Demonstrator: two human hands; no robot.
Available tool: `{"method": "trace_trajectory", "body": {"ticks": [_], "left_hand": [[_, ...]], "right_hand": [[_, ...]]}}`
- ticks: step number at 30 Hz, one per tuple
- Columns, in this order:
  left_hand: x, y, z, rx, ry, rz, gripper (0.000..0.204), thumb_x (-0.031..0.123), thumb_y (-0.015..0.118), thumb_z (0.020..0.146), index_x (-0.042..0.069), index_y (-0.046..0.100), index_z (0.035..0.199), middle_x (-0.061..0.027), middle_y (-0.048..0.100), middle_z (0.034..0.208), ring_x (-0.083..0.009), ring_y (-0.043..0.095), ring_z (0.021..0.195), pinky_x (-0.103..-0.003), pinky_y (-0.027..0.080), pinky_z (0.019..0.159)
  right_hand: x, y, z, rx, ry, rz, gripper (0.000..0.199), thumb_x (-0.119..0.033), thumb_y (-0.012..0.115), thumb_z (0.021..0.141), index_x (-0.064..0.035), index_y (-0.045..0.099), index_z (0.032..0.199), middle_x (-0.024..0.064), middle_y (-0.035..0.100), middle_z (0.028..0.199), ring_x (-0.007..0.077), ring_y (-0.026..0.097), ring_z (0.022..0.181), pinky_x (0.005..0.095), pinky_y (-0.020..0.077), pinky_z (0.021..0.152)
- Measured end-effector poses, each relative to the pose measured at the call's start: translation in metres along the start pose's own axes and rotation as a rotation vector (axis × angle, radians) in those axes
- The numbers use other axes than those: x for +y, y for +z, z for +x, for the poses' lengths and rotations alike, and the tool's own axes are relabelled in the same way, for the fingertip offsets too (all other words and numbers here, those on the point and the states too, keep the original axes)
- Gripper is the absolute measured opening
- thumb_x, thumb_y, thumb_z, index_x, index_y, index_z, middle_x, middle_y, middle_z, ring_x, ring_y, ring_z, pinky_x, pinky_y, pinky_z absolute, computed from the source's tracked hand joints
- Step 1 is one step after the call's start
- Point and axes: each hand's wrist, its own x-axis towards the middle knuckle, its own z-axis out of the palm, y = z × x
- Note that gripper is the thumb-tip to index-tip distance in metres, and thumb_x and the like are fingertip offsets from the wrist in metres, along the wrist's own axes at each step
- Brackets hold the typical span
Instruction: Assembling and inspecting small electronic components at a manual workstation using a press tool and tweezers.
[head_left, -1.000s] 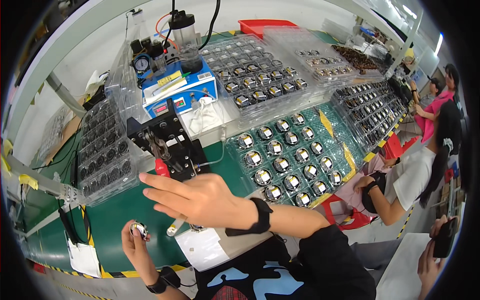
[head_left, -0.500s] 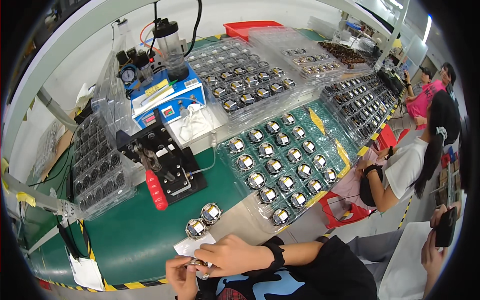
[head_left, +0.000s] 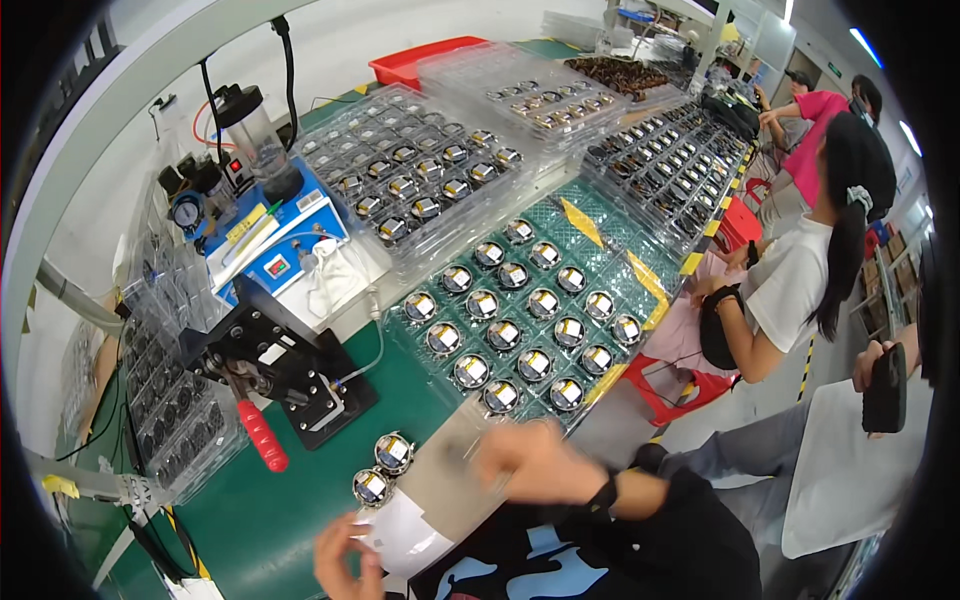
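Observation:
My left hand [head_left: 345, 560] is at the bottom edge, beside a white sheet of paper [head_left: 412, 538]. Its thumb and fingers are bent but apart, with nothing visible between them. My right hand [head_left: 538, 465], smeared by motion, is over the table edge below the clear tray [head_left: 612, 262]; whether it holds anything is not visible. Two round electronic modules [head_left: 393, 453] with metal rims and white-and-yellow centres lie touching each other just beyond the paper. Several more such modules [head_left: 503, 335] sit in rows in the tray.
A black hand press [head_left: 290, 375] with a red handle [head_left: 262, 437] stands left of the modules. Behind it is a blue control box [head_left: 275, 240]. Stacked clear trays [head_left: 165, 440] are far left; others [head_left: 400, 150] lie at the back. Co-workers [head_left: 790, 290] sit and stand at right.
My hands, together on a small round part before, have come apart. The right moved up and to the right; the left stayed low. The view has shifted, moving the bench leftward.

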Motion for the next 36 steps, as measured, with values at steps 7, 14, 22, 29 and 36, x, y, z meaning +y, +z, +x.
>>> {"method": "trace_trajectory", "body": {"ticks": [7, 14, 22, 29, 36], "left_hand": [[-0.030, -0.039, 0.004, 0.438, -0.266, -0.003, 0.028, 0.016, 0.051, 0.094, 0.000, 0.053, 0.117, -0.0098, 0.062, 0.102, -0.0129, 0.057, 0.081, -0.023, 0.043, 0.066], [-0.031, -0.040, 0.006, 0.398, -0.381, -0.064, 0.026, 0.012, 0.052, 0.093, 0.001, 0.053, 0.116, -0.0086, 0.063, 0.101, -0.0128, 0.058, 0.086, -0.024, 0.046, 0.070], [-0.032, -0.033, 0.021, 0.031, -0.390, -0.056, 0.041, 0.004, 0.067, 0.079, 0.004, 0.054, 0.119, -0.0093, 0.062, 0.110, -0.0171, 0.059, 0.098, -0.027, 0.047, 0.079], [-0.020, -0.016, 0.052, -0.236, -0.215, 0.094, 0.067, 0.016, 0.083, 0.062, 0.007, 0.053, 0.122, -0.0095, 0.057, 0.116, -0.0227, 0.056, 0.104, -0.033, 0.048, 0.081], [-0.027, -0.008, 0.061, -0.327, -0.217, 0.102, 0.063, 0.021, 0.084, 0.062, 0.007, 0.055, 0.116, -0.0073, 0.059, 0.113, -0.0220, 0.058, 0.100, -0.032, 0.048, 0.079]], "right_hand": [[0.108, -0.176, -0.033, 0.809, 0.239, -0.842, 0.015, -0.012, 0.064, 0.085, -0.0008, 0.061, 0.094, 0.0104, 0.059, 0.073, 0.0138, 0.053, 0.061, 0.0277, 0.0413, 0.055], [0.174, -0.195, -0.068, 0.831, 0.478, -0.620, 0.019, -0.016, 0.068, 0.082, -0.0011, 0.060, 0.092, 0.0114, 0.059, 0.073, 0.0199, 0.058, 0.067, 0.0322, 0.0475, 0.065], [0.191, -0.187, -0.062, 0.722, 0.492, -0.967, 0.028, -0.029, 0.067, 0.083, -0.0030, 0.059, 0.091, 0.0120, 0.054, 0.100, 0.0300, 0.058, 0.088, 0.0388, 0.0462, 0.075], [0.151, -0.170, -0.038, 0.758, 0.506, -1.057, 0.026, -0.028, 0.065, 0.085, -0.0037, 0.059, 0.093, 0.0117, 0.052, 0.105, 0.0287, 0.058, 0.091, 0.0382, 0.0470, 0.073], [0.068, -0.138, 0.025, 0.519, 0.405, -0.767, 0.016, -0.018, 0.062, 0.086, -0.0039, 0.059, 0.094, 0.0126, 0.062, 0.091, 0.0281, 0.063, 0.073, 0.0363, 0.0486, 0.064]]}}
